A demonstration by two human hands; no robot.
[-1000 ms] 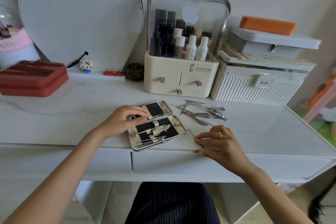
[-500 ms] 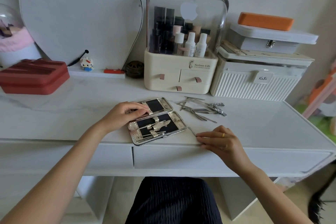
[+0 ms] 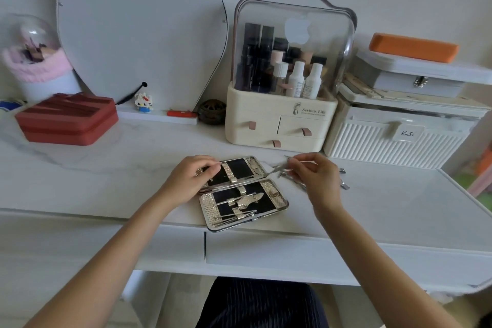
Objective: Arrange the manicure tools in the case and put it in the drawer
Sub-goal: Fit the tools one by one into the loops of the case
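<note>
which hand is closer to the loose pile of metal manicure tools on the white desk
Right. The right hand hovers over the loose pile of metal manicure tools, pinching one slim tool. The left hand rests on the open silver case's far half, across from the pile.

My right hand point(image 3: 318, 178) has left the desk's front edge, where it was pressing a thin metal tool point(image 3: 277, 171) flat, and moved up beside the case point(image 3: 243, 192). That tool is now lifted, pinched between my thumb and fingertips, its tip pointing toward the case's upper half.
</note>
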